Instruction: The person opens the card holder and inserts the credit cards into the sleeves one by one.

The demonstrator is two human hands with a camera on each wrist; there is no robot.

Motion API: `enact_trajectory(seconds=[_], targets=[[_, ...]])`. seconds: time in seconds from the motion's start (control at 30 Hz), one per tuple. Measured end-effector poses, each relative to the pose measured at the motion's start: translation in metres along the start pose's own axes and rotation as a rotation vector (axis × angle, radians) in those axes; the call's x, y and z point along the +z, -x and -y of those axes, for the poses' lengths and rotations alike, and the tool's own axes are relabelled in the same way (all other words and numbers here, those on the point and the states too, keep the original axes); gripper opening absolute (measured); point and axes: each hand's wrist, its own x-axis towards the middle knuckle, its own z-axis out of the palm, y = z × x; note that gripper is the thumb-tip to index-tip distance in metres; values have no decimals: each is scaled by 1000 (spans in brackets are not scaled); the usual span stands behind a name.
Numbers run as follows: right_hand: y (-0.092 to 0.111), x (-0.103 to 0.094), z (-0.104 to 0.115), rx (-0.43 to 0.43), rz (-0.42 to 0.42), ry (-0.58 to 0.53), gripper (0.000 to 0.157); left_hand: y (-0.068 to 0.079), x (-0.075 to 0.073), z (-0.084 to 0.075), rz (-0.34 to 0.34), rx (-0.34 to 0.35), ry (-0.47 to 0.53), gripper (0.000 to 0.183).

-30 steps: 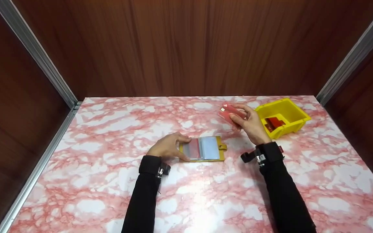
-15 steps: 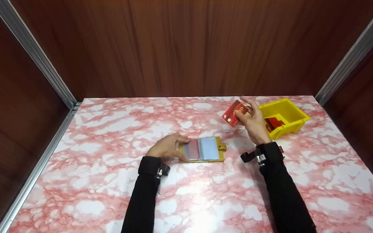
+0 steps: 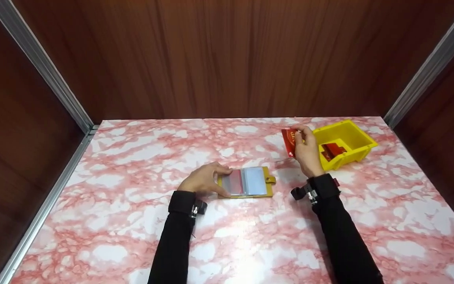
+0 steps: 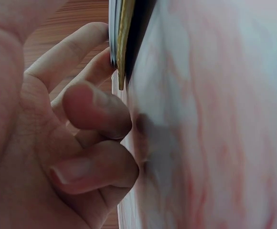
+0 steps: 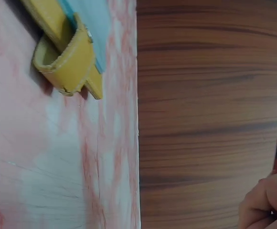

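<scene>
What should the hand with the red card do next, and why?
Probably the right hand should bring the red card over to the yellow holder. I think so because the holder lies open, the left hand holds its other side, and the pale page nearer the card shows no red.

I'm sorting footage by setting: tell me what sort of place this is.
Probably an enclosed work booth: brown panels on three sides, metal rails at the corners, and a marbled table between them.
</scene>
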Motion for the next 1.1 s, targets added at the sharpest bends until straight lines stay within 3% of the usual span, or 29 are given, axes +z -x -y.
enact_trajectory(seconds=[0.17,0.33,0.53,0.73,0.9,1.03,1.1], targets=[[3,10,-3,-57,24,72,29,0,0,0,4,1,-10,77],[11,25,-6,-87,128,62,26,-1,0,0,8,10,18,78],[27,45,-5,-103,228,157,26,-1,1,0,5,5,33,78],[37,65,-14,-139,324,180,18,-1,0,0,-1,-5,22,78],[42,73,-16,-87,418,186,21,-2,1,0,1,-12,15,78],[46,74,-15,9,481,179,26,-3,1,0,2,-26,12,78],[48,74,-15,23,486,226,27,-3,2,0,1,-27,12,79]])
